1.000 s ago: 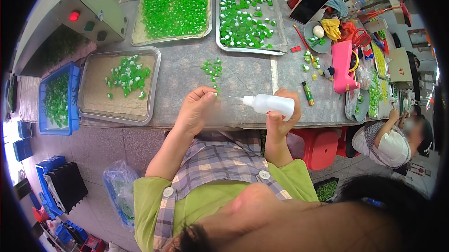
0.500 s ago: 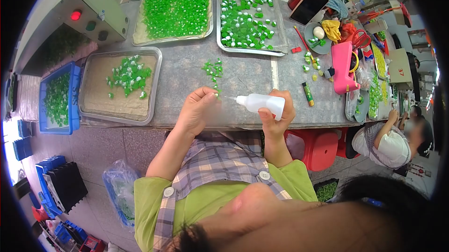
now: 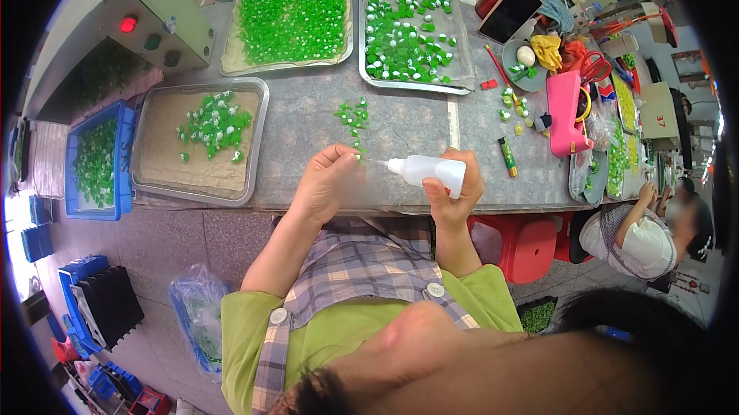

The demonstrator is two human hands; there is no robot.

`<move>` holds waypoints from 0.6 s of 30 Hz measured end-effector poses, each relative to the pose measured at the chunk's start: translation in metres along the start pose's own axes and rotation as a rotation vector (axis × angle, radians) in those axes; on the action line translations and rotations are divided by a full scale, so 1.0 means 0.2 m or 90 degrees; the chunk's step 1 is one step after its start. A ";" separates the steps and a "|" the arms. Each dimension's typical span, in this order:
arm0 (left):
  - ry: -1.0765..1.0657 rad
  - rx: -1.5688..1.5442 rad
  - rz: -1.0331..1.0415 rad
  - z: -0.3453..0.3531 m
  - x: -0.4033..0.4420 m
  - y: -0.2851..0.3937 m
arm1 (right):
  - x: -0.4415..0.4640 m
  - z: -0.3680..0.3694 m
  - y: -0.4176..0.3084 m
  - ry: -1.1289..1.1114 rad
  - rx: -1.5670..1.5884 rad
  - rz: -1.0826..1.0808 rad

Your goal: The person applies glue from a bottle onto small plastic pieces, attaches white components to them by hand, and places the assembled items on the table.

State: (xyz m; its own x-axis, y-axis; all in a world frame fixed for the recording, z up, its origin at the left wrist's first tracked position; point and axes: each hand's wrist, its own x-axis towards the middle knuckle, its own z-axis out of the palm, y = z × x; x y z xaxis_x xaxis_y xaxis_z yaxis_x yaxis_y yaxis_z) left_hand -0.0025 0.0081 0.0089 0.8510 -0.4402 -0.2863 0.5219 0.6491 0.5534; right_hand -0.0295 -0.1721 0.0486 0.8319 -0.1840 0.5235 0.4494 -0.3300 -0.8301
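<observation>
My left hand [image 3: 329,180] is closed in a pinch on a small green piece [image 3: 359,157], mostly covered by the fingertips. In my right hand [image 3: 456,188] lies a white squeeze bottle [image 3: 419,169], tipped sideways. Its thin nozzle points left and ends close to the pinched piece; whether they touch I cannot tell. Just beyond the left fingertips, several small green pieces [image 3: 352,113] are scattered on the grey table [image 3: 308,122].
To the left, a metal tray [image 3: 260,142] holds green-and-white pieces beside a blue bin [image 3: 123,161]. Two fuller trays stand behind: one of green pieces [image 3: 292,11], one of green-and-white pieces [image 3: 400,38]. At right are a glue stick [image 3: 507,156], a pink tape dispenser [image 3: 564,115] and a phone [image 3: 509,11].
The bottle in my right hand has shifted very slightly left, its nozzle nearer the left fingertips. My left hand keeps its pinch. The view has moved a little.
</observation>
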 end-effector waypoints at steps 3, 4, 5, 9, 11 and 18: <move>0.000 -0.005 0.003 0.00 0.00 0.00 | 0.00 0.00 0.00 0.026 0.019 -0.006; 0.000 -0.005 0.003 0.00 0.00 0.00 | 0.00 0.00 0.00 0.054 0.037 -0.007; 0.001 -0.004 0.003 0.00 0.00 0.00 | -0.01 0.00 0.00 0.053 0.037 -0.007; 0.001 0.000 0.003 0.00 0.00 0.00 | -0.01 -0.01 0.00 0.074 0.052 0.034; 0.000 -0.002 0.001 0.00 0.00 -0.01 | -0.01 -0.01 0.01 0.062 0.046 0.037; 0.005 0.010 0.002 0.00 0.00 -0.01 | 0.00 -0.01 0.02 0.054 0.021 0.020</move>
State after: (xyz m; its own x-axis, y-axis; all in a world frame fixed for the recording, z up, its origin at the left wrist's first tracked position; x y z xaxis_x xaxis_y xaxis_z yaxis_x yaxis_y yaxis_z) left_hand -0.0024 0.0071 0.0075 0.8535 -0.4331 -0.2898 0.5177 0.6406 0.5672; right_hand -0.0286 -0.1748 0.0445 0.8159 -0.2716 0.5105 0.4355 -0.2923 -0.8514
